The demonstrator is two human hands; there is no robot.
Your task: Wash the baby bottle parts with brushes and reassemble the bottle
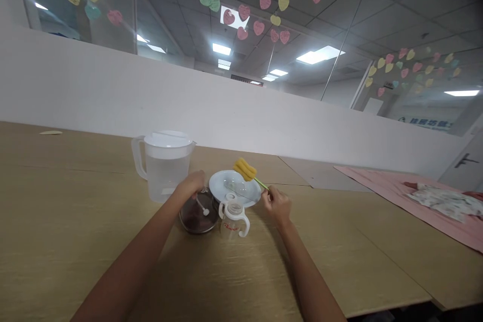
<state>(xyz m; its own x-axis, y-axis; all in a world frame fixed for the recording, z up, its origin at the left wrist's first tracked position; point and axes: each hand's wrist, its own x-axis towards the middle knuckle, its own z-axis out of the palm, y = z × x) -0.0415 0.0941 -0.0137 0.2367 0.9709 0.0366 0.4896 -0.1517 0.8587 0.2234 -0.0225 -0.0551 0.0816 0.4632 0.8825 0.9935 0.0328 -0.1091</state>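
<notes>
In my right hand (277,205) is a sponge bottle brush (244,169) with a yellow head and a thin green handle. Its head is over the far rim of a white bowl (217,186), in which a clear dome-shaped piece (236,187) lies. My left hand (195,182) is closed above a dark round bowl (196,221) with a shiny rim. From its fingers hangs a thin white straw (203,207) with a ball-like end; the grip itself is partly hidden. Between my hands stands an uncapped clear baby bottle (231,229) with two white handles and red lettering.
A clear lidded pitcher (166,166) stands behind my left hand. A pink cloth (392,196) with a patterned cloth (445,198) on it lies at the right of the wooden table (75,226). Beyond the table runs a white wall (113,95) with glass above.
</notes>
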